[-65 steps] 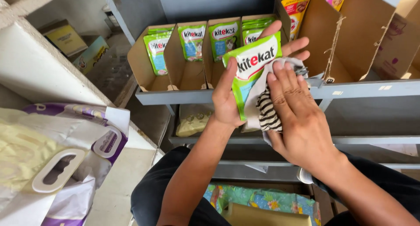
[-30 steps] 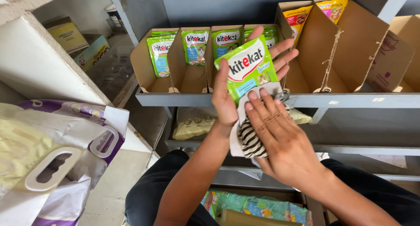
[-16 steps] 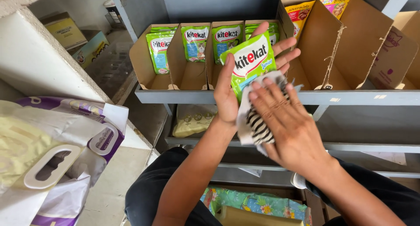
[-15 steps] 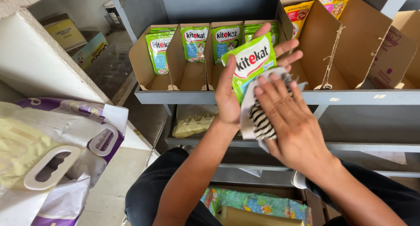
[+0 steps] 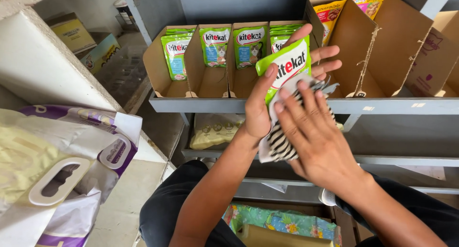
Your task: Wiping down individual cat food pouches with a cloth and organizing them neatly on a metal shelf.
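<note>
While the left hand (image 5: 258,118) clutches a green pouch (image 5: 287,67), the right hand (image 5: 315,137) presses a striped cloth (image 5: 282,144) hiding its lower half.

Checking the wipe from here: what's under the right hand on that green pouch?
Under the right hand lies a black-and-white striped cloth, pressed onto the green pouch held by the left hand. The pouch's lower half is covered, so its state cannot be seen.
</note>
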